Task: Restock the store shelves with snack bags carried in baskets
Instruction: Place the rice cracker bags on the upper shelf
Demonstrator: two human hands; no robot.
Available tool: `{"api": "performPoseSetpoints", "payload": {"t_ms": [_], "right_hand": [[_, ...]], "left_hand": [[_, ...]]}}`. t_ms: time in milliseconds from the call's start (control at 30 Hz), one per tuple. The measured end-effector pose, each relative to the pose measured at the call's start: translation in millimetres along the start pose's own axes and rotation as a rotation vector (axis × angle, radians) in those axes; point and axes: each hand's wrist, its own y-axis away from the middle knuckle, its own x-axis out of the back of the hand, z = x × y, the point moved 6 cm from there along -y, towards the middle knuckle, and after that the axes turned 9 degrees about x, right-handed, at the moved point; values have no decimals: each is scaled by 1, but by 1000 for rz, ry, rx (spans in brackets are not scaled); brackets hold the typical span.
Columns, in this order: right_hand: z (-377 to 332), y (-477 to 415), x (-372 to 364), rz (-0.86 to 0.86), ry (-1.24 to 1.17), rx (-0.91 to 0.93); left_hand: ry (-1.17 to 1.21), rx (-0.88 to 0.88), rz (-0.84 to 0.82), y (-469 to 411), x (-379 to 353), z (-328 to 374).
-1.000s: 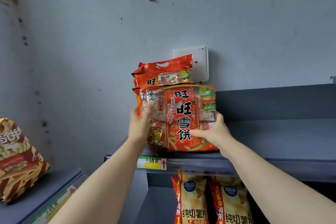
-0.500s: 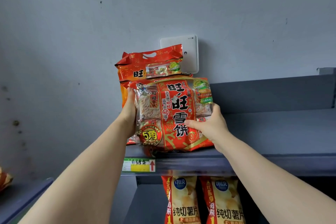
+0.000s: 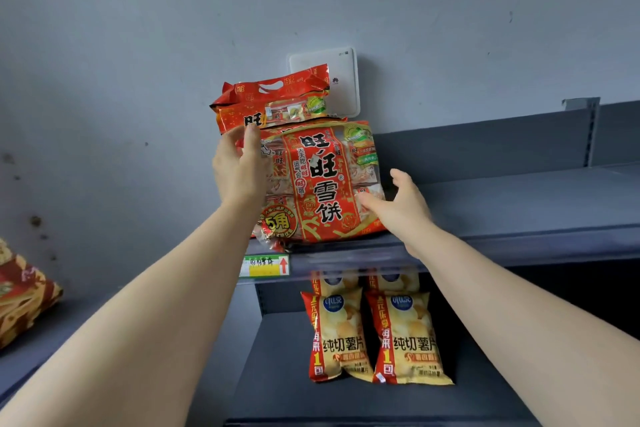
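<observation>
Red rice-cracker bag [image 3: 322, 184] stands upright on the top shelf [image 3: 519, 246], directly above the green price label [image 3: 265, 266]. Left hand [image 3: 239, 170] presses its upper-left corner, fingers nearly straight; right hand [image 3: 401, 208], spread and holding nothing, touches its lower-right.
</observation>
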Motion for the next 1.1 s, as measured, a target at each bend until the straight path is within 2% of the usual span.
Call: {"api": "performPoseSetpoints", "payload": {"t_ms": [100,167,333,533,733,867,967,1100], "right_hand": [[-9,13,18,-19,88,72],[-15,21,31,-85,178,127],[-4,45,92,-149,361,177],[47,82,228,-35,465,116],[103,133,364,122,532,-23],[133,176,429,141,617,-169],[151,209,468,169,663,-296],[171,266,509,254,714,-475]], "left_hand": [[-139,-174,4,38,-21,29],[-199,-230,-35,63,-40,41],[-246,-189,-220,124,-102,48],[-271,-143,-376,215,-189,52],[-274,-94,-641,322,-278,61],[-361,-53,-853,380,-329,64],[-450,-45,-1071,426,-358,61],[-526,-84,-1443,502,-383,46]]}}
